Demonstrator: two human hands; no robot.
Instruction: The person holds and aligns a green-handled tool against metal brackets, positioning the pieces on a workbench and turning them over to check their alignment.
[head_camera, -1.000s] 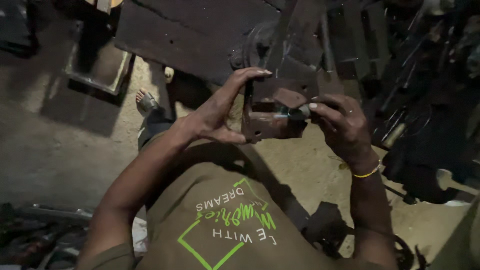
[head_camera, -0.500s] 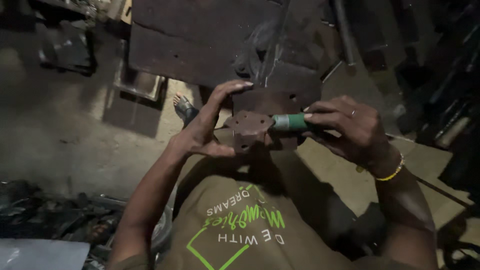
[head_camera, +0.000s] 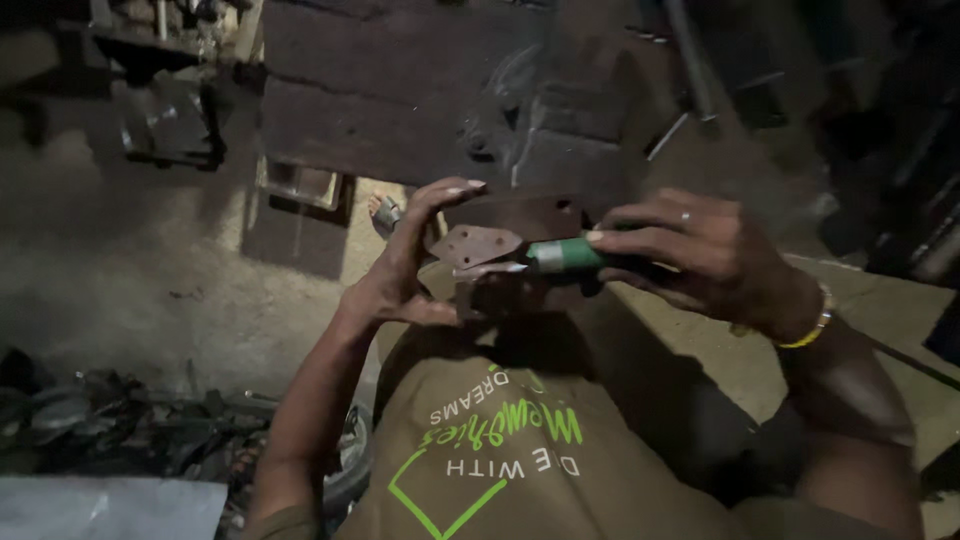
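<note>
Dim workshop, wooden bench (head_camera: 400, 110) at 12 o'clock. Left hand (head_camera: 405, 275) cups rusty metal plate (head_camera: 475, 245) at frame centre, fingers curled around edge. Right hand (head_camera: 700, 250), at 3 o'clock, pinches green-handled tool (head_camera: 565, 255) against plate. Plate likely stiff, heavy, sharp-edged; best held by rim.

One head-worn camera looks steeply down, close over the person's chest, hands and the dim floor (head_camera: 150, 290).

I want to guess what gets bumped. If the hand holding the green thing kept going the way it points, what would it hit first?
Probably the rusty metal plate. The right hand points its green-handled tool leftward at the plate, which the left hand steadies. Depth is hard to judge in the dim light.
</note>
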